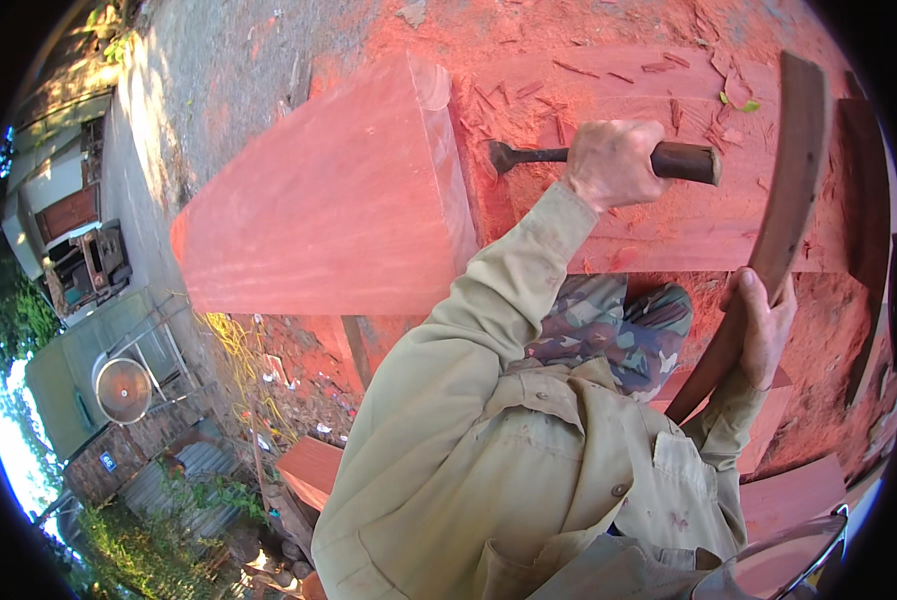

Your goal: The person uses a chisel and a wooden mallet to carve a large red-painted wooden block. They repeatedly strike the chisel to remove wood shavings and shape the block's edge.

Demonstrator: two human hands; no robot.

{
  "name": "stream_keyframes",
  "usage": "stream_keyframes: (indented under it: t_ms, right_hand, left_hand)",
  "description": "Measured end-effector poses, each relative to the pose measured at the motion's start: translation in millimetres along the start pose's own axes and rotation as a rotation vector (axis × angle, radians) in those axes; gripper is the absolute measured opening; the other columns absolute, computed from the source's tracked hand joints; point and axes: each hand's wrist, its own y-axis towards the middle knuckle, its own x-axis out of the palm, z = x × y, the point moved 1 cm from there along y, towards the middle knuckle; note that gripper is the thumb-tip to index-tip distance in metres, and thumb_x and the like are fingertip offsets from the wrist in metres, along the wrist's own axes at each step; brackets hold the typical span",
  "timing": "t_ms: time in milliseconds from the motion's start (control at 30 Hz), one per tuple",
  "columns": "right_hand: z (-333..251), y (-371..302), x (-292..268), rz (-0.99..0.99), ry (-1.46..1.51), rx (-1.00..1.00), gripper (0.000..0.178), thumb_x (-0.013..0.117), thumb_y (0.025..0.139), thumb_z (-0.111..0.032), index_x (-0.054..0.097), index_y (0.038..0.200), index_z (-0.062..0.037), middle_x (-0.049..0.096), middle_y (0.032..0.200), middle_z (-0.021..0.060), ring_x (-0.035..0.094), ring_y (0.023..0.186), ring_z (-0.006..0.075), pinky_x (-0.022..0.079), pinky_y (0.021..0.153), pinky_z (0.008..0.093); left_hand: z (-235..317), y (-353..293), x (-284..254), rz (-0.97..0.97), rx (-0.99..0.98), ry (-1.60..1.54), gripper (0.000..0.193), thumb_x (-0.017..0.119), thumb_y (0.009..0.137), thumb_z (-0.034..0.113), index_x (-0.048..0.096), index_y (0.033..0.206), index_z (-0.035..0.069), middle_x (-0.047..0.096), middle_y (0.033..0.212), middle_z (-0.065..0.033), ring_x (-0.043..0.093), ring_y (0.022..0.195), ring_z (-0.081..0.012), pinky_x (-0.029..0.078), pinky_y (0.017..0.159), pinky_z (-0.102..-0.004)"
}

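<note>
My left hand is closed round the handle of a chisel with a dark wooden grip and a metal shank. The chisel's flared blade points left and meets the reddish timber at the foot of a step. My right hand grips a long, curved, dark wooden bar, held upright at the right, its lower end beside my body. Left of the blade rises the thick, uncut part of the red timber block. On the lower, cut part, loose wood chips and red dust lie about.
Another dark curved wooden piece stands at the far right. Smaller red timber blocks lie near my sides. Yellow cord is on the ground to the left, with a round fan and a parked vehicle farther off.
</note>
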Motion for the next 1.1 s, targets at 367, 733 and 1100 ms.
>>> stream_keyframes:
  t_ms: [367, 733, 1100]
  right_hand:
    - [-26, 20, 52, -0.246, -0.128, 0.031, 0.043, 0.08, 0.095, -0.025, 0.061, 0.124, 0.001, 0.062, 0.095, 0.0012, 0.056, 0.082, 0.0103, 0.048, 0.072, 0.0281]
    - [-21, 14, 26, 0.076, 0.142, -0.064, 0.031, 0.076, 0.099, -0.027, 0.062, 0.11, -0.0008, 0.066, 0.083, 0.0077, 0.063, 0.069, 0.0149, 0.051, 0.064, 0.0301]
    - [1, 5, 21, 0.125, 0.134, 0.037, 0.028, 0.073, 0.102, -0.025, 0.061, 0.11, -0.0021, 0.067, 0.086, 0.0072, 0.064, 0.068, 0.0143, 0.053, 0.062, 0.0288]
  left_hand:
    - [-17, -3, -24, -0.008, -0.038, 0.028, 0.023, 0.082, 0.072, 0.028, 0.067, 0.077, 0.012, 0.068, 0.068, -0.0101, 0.072, 0.065, -0.0331, 0.058, 0.059, -0.0447]
    - [-22, 6, 2, 0.094, -0.143, 0.093, 0.023, 0.082, 0.074, 0.028, 0.066, 0.076, 0.011, 0.071, 0.071, -0.0111, 0.073, 0.067, -0.0345, 0.059, 0.06, -0.0455]
    - [7, 34, -10, 0.144, 0.29, -0.174, 0.03, 0.085, 0.066, 0.028, 0.06, 0.072, 0.013, 0.067, 0.071, -0.0083, 0.071, 0.067, -0.0313, 0.055, 0.057, -0.0438]
